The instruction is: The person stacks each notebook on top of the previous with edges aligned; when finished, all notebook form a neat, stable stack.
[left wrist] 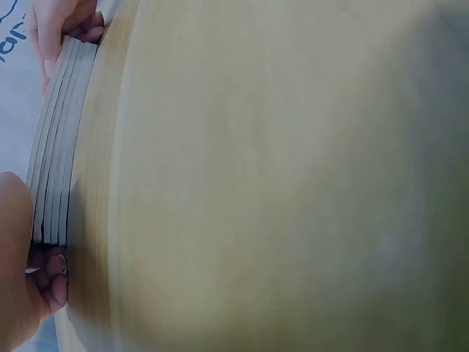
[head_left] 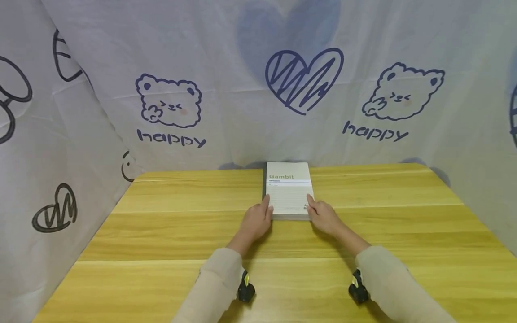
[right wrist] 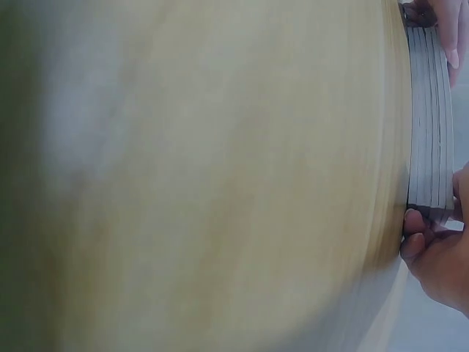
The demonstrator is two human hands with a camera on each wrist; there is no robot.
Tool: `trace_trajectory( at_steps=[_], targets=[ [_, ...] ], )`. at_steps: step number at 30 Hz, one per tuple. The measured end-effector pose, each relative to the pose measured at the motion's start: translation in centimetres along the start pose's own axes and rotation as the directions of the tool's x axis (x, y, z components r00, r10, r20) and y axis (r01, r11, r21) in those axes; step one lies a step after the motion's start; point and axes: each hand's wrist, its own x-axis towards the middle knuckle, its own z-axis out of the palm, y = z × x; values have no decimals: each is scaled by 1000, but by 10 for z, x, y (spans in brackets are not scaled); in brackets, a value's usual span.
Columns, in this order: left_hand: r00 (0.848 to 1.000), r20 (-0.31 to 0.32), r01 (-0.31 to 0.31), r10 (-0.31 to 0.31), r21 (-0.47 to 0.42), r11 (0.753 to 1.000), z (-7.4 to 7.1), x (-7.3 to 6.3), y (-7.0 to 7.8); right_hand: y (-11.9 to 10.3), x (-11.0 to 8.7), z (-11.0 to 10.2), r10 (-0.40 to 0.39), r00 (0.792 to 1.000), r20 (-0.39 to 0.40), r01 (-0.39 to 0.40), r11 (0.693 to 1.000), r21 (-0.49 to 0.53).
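A stack of several notebooks point(head_left: 288, 190) lies at the far edge of the table, its white top cover printed "Gambit". My left hand point(head_left: 256, 220) grips the stack's left side near the front corner, thumb on the top cover. On the opposite side my right hand point(head_left: 324, 217) holds it the same way. In the left wrist view the notebooks' page edges point(left wrist: 62, 143) show as pale layers between both hands, with fingers curled low at the side. The right wrist view shows these layered edges point(right wrist: 429, 117) close over the wood.
The wood-grain table point(head_left: 161, 237) spreads out around the stack. Right behind it hangs a white cloth point(head_left: 234, 121) with drawn bears, hearts and the word "happy"; it also covers the left and right sides. Small black devices point(head_left: 245, 289) sit at both sleeve cuffs.
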Motion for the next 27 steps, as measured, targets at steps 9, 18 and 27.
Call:
trace_trajectory(
  at_steps=[9, 18, 27],
  targets=[
    [998, -56, -42, 42, -5, 999, -1, -11, -1, -5, -7, -2, -16, 1000, 13, 16, 1000, -16],
    [996, -73, -55, 52, -44, 998, 1, -27, 0, -6, -21, -3, -72, 997, 24, 71, 997, 39],
    [994, -82, -75, 72, -36, 997, 5, -41, 7, -9, -36, -6, -96, 995, 36, 94, 995, 43]
  ],
)
